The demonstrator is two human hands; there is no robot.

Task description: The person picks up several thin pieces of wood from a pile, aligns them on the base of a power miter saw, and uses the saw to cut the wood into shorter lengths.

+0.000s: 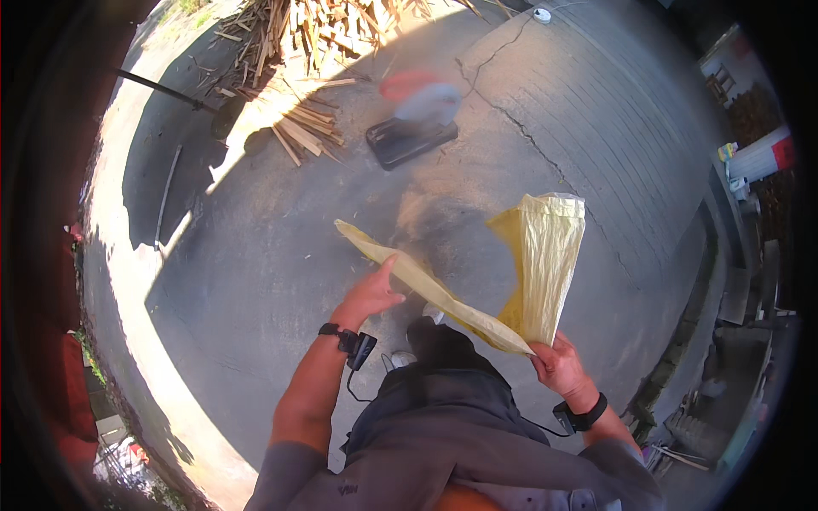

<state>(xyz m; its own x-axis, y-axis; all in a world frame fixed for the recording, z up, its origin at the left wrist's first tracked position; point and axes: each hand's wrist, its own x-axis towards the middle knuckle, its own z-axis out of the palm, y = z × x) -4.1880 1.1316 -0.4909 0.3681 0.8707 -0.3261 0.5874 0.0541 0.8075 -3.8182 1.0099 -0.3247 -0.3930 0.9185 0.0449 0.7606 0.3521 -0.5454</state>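
A long pale-yellow sheet, which looks like a flattened woven sack (552, 264), bends at a sharp angle in front of me. One part stands up at the right and a narrow folded part reaches toward the upper left. At the bend, my right hand (558, 364) is closed on the material, its fingertips partly hidden. My left hand (373, 291) is by the narrow part, thumb and forefinger apart; whether it touches the sack I cannot tell. Each wrist wears a black strap with a small device and cable.
Cracked concrete floor (256, 289) surrounds my feet. Ahead lies a black rectangular object (411, 143), with blurred red and pale shapes above it. A pile of split wood (315, 38) is at the upper left, with loose sticks (302, 128) nearer. A low ledge (682, 328) runs along the right.
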